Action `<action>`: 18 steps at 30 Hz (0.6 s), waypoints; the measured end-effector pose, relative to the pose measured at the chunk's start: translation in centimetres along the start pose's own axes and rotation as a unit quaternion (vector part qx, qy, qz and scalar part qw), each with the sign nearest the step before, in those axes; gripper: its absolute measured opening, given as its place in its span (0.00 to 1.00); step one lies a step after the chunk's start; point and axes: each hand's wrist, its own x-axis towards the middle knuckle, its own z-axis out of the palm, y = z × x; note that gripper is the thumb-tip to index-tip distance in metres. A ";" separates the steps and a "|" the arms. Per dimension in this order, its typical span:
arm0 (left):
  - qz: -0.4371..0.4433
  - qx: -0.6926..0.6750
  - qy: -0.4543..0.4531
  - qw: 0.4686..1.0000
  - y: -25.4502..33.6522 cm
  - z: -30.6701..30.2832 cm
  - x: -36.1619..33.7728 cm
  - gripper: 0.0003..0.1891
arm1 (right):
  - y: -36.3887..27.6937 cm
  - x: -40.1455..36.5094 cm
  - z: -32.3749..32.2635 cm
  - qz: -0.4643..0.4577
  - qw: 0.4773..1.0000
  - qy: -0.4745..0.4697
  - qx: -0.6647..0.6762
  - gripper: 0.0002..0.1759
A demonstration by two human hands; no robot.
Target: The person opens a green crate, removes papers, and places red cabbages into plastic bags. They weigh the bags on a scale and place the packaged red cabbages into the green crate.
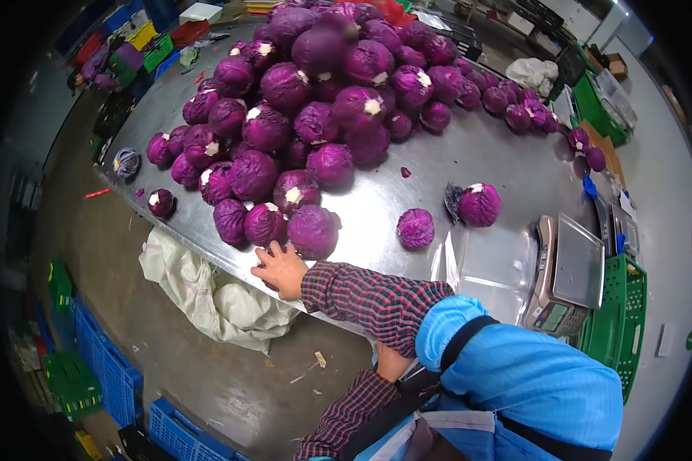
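In the head view, the right hand is open, palm down, its fingers spread at the near edge of the table. Its fingertips are right beside two cabbages at the near end of a big pile; whether they touch is hard to tell. The left hand is below the right forearm, near the table's edge and mostly hidden, so its state cannot be told.

The pile covers the left and far part of the table, with a row of smaller cabbages running off to the far right. To the right of the hands, a lone cabbage lies near another that has a dark loose leaf against its left side. A scale stands at the right, and a white sack lies below the near left edge.
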 end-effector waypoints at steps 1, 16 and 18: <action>0.005 -0.005 0.000 1.000 0.0 -0.1 0.3 0.24 | 0.5 -0.4 -0.3 -0.039 0.999 -0.002 0.031 0.36; 0.039 -0.098 -0.208 0.973 8.4 0.4 9.7 0.39 | 8.9 -33.6 -19.3 0.202 0.563 -0.072 0.798 0.48; 0.017 -0.056 -0.261 0.964 8.7 1.0 10.1 0.41 | 9.3 -36.5 -17.8 0.286 0.500 0.009 0.817 0.46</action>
